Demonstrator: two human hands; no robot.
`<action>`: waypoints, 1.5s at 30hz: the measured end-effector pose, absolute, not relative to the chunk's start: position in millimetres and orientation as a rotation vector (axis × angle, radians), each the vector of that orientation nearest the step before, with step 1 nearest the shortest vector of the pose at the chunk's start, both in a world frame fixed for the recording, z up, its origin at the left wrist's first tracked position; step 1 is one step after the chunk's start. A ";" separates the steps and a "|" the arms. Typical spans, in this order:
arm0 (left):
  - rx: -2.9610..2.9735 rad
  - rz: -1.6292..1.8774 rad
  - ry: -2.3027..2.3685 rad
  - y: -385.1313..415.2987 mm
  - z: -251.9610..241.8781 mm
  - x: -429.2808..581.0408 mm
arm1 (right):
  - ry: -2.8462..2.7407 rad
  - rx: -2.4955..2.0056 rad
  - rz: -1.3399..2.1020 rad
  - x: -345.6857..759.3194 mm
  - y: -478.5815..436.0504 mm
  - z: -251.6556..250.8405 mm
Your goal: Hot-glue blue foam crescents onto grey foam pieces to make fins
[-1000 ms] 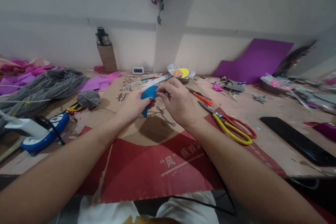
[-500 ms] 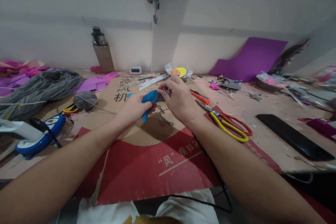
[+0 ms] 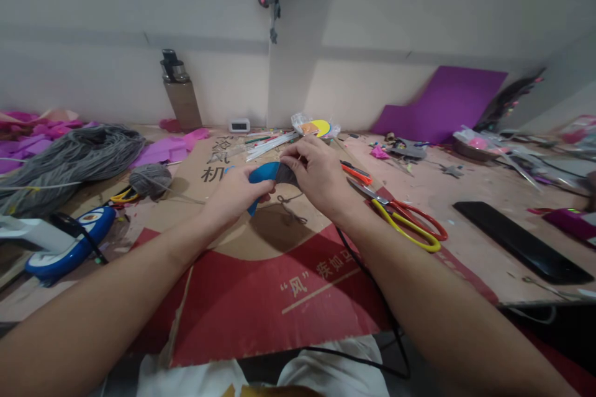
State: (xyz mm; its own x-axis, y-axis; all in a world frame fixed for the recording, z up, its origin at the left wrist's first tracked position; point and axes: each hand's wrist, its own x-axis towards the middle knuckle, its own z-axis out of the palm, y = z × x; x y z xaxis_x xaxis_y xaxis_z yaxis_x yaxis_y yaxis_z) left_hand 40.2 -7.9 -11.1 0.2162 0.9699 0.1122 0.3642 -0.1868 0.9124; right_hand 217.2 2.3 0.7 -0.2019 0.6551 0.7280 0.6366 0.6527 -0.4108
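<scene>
Cardboard beneath left hand and right hand, yarn ball leftward, scissors rightward

Left grip and right grip both bare. Left forearm, right forearm bare to frame edge. Off-white cloth over both legs, creased. Mustard-yellow patch at lap, cropped; garment type unclear.

The blue piece is thin, with an arched upper edge and a pointed end directed downward. It is held raised above the middle of the cardboard sheet. A dark grey covering adjoins the blue surface, its end toward the sheet's right side partly hidden. Thin grey yarn lies loosely looped on the sheet's brown area.
</scene>
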 end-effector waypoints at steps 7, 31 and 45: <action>1.687 0.933 1.271 -9.2 -8.1 40.1 | -1.903 -1.016 0.122 222.0 6.1 3.8; 1.735 1.010 1.171 -2.6 -6.7 31.7 | -1.628 -0.987 1.310 227.7 1.0 16.4; 2.082 1.091 1.184 -0.1 -2.3 25.4 | -1.742 -0.926 1.386 228.4 -0.4 14.5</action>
